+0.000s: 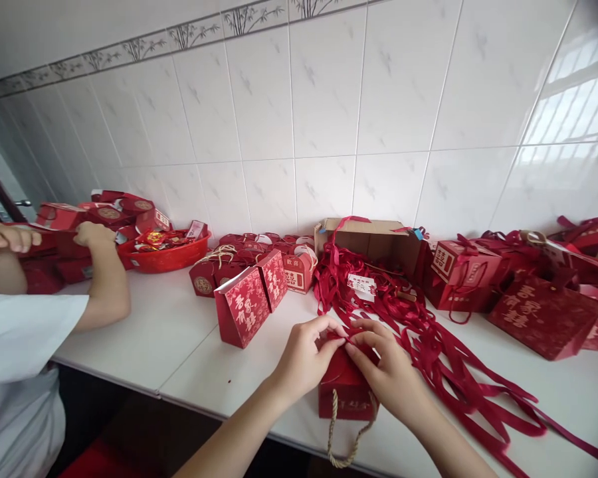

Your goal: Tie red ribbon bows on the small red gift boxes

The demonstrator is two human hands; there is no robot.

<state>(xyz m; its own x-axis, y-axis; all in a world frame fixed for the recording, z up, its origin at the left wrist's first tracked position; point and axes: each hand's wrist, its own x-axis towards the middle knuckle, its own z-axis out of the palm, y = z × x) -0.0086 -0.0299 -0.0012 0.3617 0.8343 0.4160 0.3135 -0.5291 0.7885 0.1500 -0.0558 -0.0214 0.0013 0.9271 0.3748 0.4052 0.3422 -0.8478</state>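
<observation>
Both hands meet over the red gift box at 6 o'clock, on the near edge of the surface. The left hand and right hand have narrow fingers pinching its red top. No bow shows, so it looks unfinished. One rope handle hangs. Two printed boxes stand at 11 o'clock, with one ribbon heap and one carton at 1 o'clock. A co-worker's two hands are at 9 o'clock.

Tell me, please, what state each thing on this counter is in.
small red box, upright at the counter edge, top pinched by left hand and right hand.
rope handle, hanging over the edge.
ribbons, loose, spread over the counter.
cardboard box, open, ribbons spilling out.
red basin, filled with small packets.
printed red box, closed, upright.
</observation>
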